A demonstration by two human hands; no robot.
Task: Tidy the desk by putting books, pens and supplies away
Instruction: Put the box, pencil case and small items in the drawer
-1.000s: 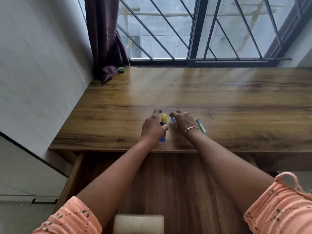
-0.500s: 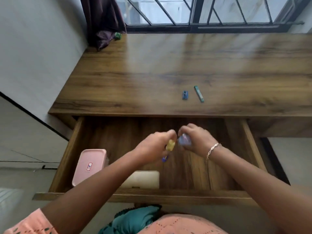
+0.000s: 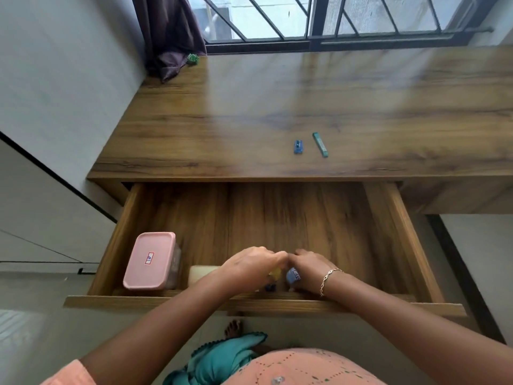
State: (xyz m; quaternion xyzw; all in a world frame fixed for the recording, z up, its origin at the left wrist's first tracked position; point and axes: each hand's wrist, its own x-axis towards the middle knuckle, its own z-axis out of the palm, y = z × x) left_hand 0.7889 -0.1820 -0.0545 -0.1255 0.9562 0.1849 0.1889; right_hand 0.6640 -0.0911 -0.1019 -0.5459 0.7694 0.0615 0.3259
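Low in the open drawer [image 3: 402, 234], near its front edge, the left hand [image 3: 251, 269] was curled around a yellow-and-blue glue stick [image 3: 273, 277], of which only a yellow patch and a dark blue end showed below the fingers; its long axis seemed to run from the hand down toward the drawer front, blue end nearest the person, though most of it was hidden. Touching it fingertip to fingertip, the right hand [image 3: 311, 270], with a thin bracelet [image 3: 329, 279] at the wrist, was closed around a small blue item [image 3: 293, 277] with a pale label, too covered to name or to tell its direction. Just left of the hands a cream block [image 3: 201, 273] lay on the drawer floor, and beyond it, in the front left corner, stood a box with a pink lid [image 3: 148, 261]. Up on the desk [image 3: 249, 120], well apart from the hands, a blue sharpener [image 3: 298, 146] lay with its long axis pointing roughly away from the person, and just to its right a green tube [image 3: 320, 144] lay slanted, far end leaning left and near end right. At the far left corner, a dark curtain [image 3: 172, 37] hung down onto the desktop beside a small green thing [image 3: 192, 58].
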